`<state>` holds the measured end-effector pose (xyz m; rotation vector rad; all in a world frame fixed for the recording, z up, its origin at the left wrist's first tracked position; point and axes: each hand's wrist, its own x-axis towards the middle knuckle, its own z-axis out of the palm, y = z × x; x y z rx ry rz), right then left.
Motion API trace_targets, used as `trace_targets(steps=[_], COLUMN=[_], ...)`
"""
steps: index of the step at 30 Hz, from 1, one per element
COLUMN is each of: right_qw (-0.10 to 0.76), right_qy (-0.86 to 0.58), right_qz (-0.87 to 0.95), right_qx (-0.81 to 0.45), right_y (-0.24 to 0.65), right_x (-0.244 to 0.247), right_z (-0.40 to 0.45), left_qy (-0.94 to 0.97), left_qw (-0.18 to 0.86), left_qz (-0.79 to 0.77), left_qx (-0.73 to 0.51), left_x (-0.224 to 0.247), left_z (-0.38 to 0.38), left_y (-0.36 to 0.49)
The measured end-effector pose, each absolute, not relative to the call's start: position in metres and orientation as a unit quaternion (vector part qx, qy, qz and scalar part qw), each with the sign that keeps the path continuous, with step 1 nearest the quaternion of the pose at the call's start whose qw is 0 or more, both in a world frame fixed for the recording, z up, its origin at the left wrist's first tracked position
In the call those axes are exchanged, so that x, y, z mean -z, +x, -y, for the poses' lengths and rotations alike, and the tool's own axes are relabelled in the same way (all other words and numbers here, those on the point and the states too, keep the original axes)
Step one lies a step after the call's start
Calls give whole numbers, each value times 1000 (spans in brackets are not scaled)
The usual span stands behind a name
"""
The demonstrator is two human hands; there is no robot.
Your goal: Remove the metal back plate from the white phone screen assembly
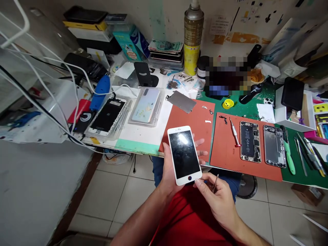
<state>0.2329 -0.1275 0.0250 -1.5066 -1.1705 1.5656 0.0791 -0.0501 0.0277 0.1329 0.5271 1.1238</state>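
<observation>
A white-framed phone screen with a dark glass face and a round hole at its bottom lies tilted in my left hand. The palm supports it from below, and the fingers show past its right side. At the lower right corner of the screen, the thumb and forefinger of my right hand pinch the edge. A slim dark metal tool is tucked in the right hand's fingers; most of it is hidden. Beyond the screen, a grey metal plate rests partly on the red mat.
On the right mat lie a screwdriver, an opened phone body and another phone housing. Several hand tools are farther right. Left stand a boxed phone, a screen assembly and hanging white cables. A spray can is behind.
</observation>
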Motion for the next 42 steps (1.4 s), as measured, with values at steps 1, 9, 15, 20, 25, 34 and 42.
trace_targets(steps=[1, 9, 15, 20, 25, 34, 42], right_qw=[334, 340, 335, 333, 333, 351, 410], right_qy=[-573, -563, -564, -570, -576, -600, -556], right_qz=[437, 423, 421, 419, 435, 497, 655], right_qx=[-608, -623, -626, -624, -607, -520, -306], right_y=[232, 230, 230, 230, 229, 228, 231], right_x=[-25, -24, -21, -22, -22, -19, -13], right_z=[128, 132, 133, 133, 132, 131, 137], left_qy=[65, 66, 68, 78, 79, 84, 139], left_qw=[815, 828, 820, 826, 831, 831, 752], left_qz=[-242, -255, -273, -261, -250, -255, -340], left_qx=[-522, -495, -498, -494, -491, -487, -547], left_x=[-27, -28, -30, -29, -29, -32, -30], left_z=[51, 53, 53, 54, 54, 54, 59], left_y=[79, 78, 78, 77, 77, 74, 84])
